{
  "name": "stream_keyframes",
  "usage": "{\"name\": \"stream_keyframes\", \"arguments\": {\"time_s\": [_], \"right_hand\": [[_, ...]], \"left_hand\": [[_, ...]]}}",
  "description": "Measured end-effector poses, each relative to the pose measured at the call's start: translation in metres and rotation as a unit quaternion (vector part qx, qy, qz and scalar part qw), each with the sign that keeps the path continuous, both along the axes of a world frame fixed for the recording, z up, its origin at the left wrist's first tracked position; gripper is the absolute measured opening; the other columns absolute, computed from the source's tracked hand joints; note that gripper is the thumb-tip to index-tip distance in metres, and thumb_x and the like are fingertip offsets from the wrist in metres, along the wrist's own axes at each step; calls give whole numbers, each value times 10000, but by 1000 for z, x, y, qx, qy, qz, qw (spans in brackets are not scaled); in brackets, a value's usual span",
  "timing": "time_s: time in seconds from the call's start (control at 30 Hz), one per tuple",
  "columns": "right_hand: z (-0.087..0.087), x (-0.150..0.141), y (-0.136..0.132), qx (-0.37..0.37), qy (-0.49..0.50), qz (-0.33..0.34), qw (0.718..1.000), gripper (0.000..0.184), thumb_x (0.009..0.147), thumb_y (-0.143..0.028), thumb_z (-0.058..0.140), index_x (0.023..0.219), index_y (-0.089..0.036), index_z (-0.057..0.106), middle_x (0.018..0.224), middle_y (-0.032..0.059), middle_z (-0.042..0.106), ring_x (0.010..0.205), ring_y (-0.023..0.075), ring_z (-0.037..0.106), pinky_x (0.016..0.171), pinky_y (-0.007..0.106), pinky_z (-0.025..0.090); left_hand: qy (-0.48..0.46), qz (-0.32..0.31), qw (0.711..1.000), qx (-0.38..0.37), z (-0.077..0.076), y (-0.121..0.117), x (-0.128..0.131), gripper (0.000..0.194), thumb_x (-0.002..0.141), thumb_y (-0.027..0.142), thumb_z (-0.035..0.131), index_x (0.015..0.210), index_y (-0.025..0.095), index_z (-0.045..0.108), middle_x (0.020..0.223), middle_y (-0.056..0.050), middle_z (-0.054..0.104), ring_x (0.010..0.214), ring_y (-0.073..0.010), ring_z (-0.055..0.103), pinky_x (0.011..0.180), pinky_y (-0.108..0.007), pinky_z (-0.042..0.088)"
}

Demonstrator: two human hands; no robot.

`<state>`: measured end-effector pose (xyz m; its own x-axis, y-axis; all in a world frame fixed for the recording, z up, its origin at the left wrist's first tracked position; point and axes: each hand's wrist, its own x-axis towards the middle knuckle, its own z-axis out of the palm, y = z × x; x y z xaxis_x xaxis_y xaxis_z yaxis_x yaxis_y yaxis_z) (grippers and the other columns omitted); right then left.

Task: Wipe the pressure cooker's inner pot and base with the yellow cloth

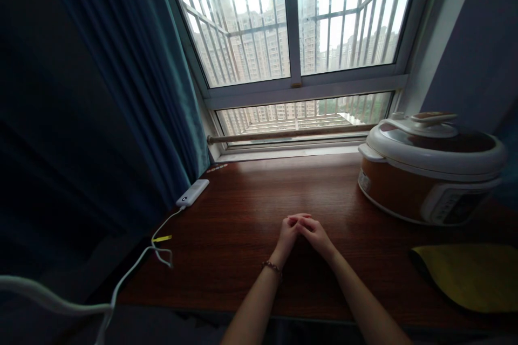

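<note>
My left hand (288, 233) and my right hand (315, 234) meet over the middle of the brown wooden table (243, 259). Their fingers are folded together and overlap at the tips, so the single fingers are hard to make out. No object shows in either hand. A beaded bracelet (272, 266) circles my left wrist. Both forearms reach in from the bottom edge of the view.
A white and brown electric cooker (429, 172) stands at the right, behind a yellow-green mat (473, 275). On the left lie a white power bank (193, 193) and its white cable (133, 267), beside a blue curtain (154, 91). A barred window (297, 80) rises behind the table.
</note>
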<state>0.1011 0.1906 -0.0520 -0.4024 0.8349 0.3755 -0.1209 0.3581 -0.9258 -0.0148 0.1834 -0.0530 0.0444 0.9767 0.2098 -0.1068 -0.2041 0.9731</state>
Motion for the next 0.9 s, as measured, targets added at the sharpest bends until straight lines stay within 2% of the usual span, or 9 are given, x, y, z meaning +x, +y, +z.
{"name": "stream_keyframes", "arguments": {"time_s": [0.3, 0.63, 0.9], "right_hand": [[-1, -3, 0, -11, 29, 7, 1000, 314, 831, -407, 521, 1043, -214, 651, 1056, 61, 647, 1003, 203, 586, 920, 367, 436], [0, -5, -4, 3, 30, 2, 1000, 348, 856, -377, 490, 1152, -221, 588, 1097, 61, 641, 1037, 199, 581, 947, 373, 421], [-1, -5, -4, 20, 16, -32, 999, 366, 846, -394, 499, 1167, -236, 577, 1115, 58, 635, 1039, 203, 580, 953, 385, 418]], "left_hand": [[3, 2, 1000, 10, 2, -1, 2, 441, 736, 501, 578, 912, 113, 694, 908, -123, 701, 871, -250, 636, 807, -362, 484], [16, -1, 1000, 17, 1, -3, 2, 430, 775, 478, 540, 955, 111, 676, 863, -116, 703, 847, -235, 643, 790, -352, 491], [21, 3, 1000, 17, -4, 0, 3, 433, 775, 505, 523, 856, 112, 685, 819, -106, 698, 793, -234, 644, 765, -358, 494]]}}
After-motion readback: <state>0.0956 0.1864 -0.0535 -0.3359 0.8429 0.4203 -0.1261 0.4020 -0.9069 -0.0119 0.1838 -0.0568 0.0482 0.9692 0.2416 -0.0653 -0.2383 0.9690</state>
